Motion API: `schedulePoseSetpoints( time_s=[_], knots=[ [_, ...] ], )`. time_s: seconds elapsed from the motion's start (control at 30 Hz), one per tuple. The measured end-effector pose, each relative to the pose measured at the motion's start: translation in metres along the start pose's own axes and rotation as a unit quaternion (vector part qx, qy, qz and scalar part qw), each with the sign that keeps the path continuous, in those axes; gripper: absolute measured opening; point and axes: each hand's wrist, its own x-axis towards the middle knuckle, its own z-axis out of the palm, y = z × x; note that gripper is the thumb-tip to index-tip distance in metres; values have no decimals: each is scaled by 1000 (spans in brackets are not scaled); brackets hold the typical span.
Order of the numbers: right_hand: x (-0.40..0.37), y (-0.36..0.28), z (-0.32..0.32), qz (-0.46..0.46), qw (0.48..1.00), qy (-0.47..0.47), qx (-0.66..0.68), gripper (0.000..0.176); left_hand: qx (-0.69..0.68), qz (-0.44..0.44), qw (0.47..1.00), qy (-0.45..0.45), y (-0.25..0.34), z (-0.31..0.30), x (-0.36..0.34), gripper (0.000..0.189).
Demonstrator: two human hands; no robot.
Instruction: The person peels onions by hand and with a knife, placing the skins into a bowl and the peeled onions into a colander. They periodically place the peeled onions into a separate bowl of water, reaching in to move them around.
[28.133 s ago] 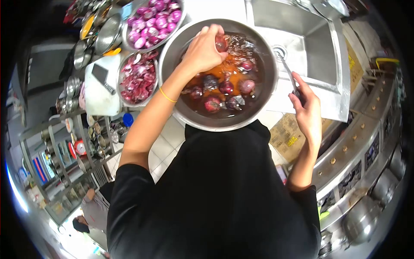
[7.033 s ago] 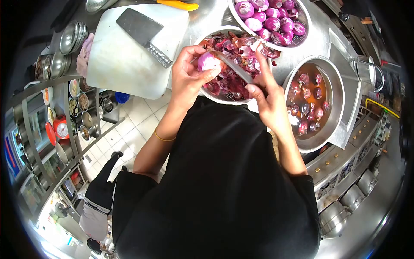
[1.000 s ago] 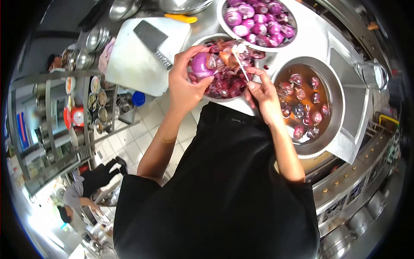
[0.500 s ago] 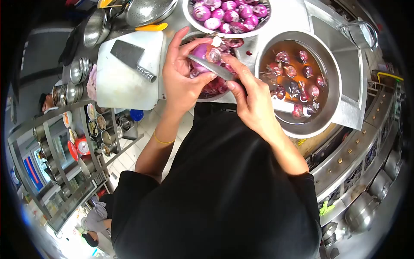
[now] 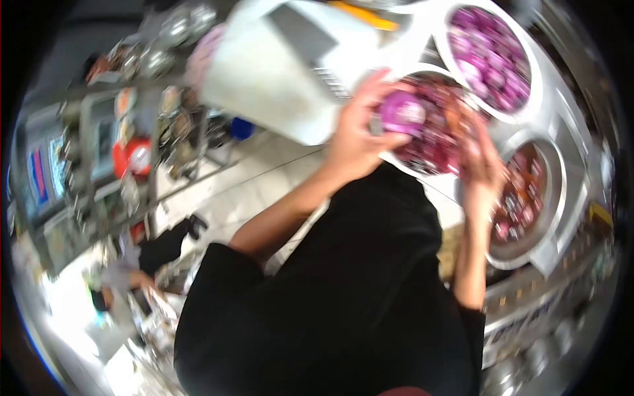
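Observation:
My left hand [image 5: 362,129] holds a peeled purple onion [image 5: 401,113] between thumb and fingers. Under it lies a bowl [image 5: 404,169] filled with dark red onion skins [image 5: 429,142]. My right hand [image 5: 481,158] is over the right side of that bowl, smeared by motion; whether the knife is still in it cannot be made out. Behind, a white-rimmed colander [image 5: 533,99] holds several peeled purple onions. At the right, a metal basin [image 5: 558,191] contains brownish water with several unpeeled onions.
A white cutting board [image 5: 257,72] with a cleaver [image 5: 300,33] on it lies at the upper left. Beyond it is a yellow-orange handle [image 5: 363,14]. Metal racks [image 5: 191,185] stand to the left, and another person [image 5: 125,270] is at the lower left.
The whole view has turned and shifted, moving the basin and colander rightward in it. My hands have moved apart, the onion staying in my left hand. The knife no longer shows clearly.

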Motion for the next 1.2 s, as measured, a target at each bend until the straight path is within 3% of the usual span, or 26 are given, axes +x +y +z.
schedulePoseSetpoints(
  time_s=[0.03,0.07,0.13,0.2,0.27,0.33,0.4,0.5,0.53,0.57,0.6,0.67,0.7,0.73,0.77,0.8,0.83,0.9,0.97,1.0,1.03,1.07,1.1,1.13,1.2],
  knots=[
    [3,15,1,-31,999,22,15,44,-301,-160,937,75,-1,8,-7,69],
    [3,24,-8,-40,998,-29,-43,42,-351,-184,915,78,-10,8,-11,65],
    [-2,14,3,39,990,-81,-106,48,-412,-242,876,71,-15,-1,-7,59],
    [-6,41,-5,36,987,-92,-128,57,-491,-292,816,85,-12,-4,-3,45],
    [-12,44,-9,61,964,-94,-240,65,-498,-322,802,71,-17,-8,3,32],
    [-11,67,-21,-57,944,-110,-306,71,-513,-305,800,60,-20,-10,7,21],
    [-12,52,-22,-38,930,-106,-350,69,-462,-286,837,63,-16,-4,12,18],
    [-21,24,-29,-9,903,-91,-421,62,-442,-279,852,45,-7,23,31,16],
    [-22,22,-36,-2,891,-79,-448,59,-396,-255,881,41,-4,34,42,17],
    [-22,38,-46,-101,916,-29,-388,45,-397,-230,888,41,-5,45,53,17],
    [-25,38,-51,-101,925,-14,-366,33,-404,-202,892,37,-6,60,69,17],
    [-34,41,-59,-205,905,18,-371,26,-442,-126,888,4,3,79,99,22],
    [-43,37,-70,-199,903,-1,-381,26,-428,-120,896,15,11,94,116,24],
    [-52,39,-84,-197,910,-7,-364,25,-396,-212,893,27,10,115,130,24],
    [-61,34,-105,-169,925,-16,-340,26,-362,-188,912,-50,3,129,139,28],
    [-68,33,-129,-145,941,-33,-305,28,-198,-187,962,-23,20,150,147,31],
    [-76,38,-152,-153,940,-19,-304,28,-85,-54,994,-48,1,167,166,35],
    [-89,55,-194,-206,947,51,-240,32,43,-39,998,-16,-57,192,188,46],
    [-105,61,-241,-161,959,65,-225,40,140,-28,989,34,-70,204,189,51],
    [-112,65,-263,-142,961,79,-224,41,263,-13,962,75,-55,208,182,52],
    [-123,67,-285,-127,961,104,-221,42,296,17,953,60,-25,211,177,51],
    [-131,69,-306,-112,960,127,-222,42,310,151,932,109,24,224,158,36],
    [-138,80,-327,-105,963,143,-204,45,126,-81,988,33,59,234,150,44],
    [-139,102,-350,-67,965,165,-193,49,223,63,972,44,63,244,144,46],
    [-142,111,-379,25,975,196,-97,51,143,77,982,-100,102,290,107,39]
  ],
)
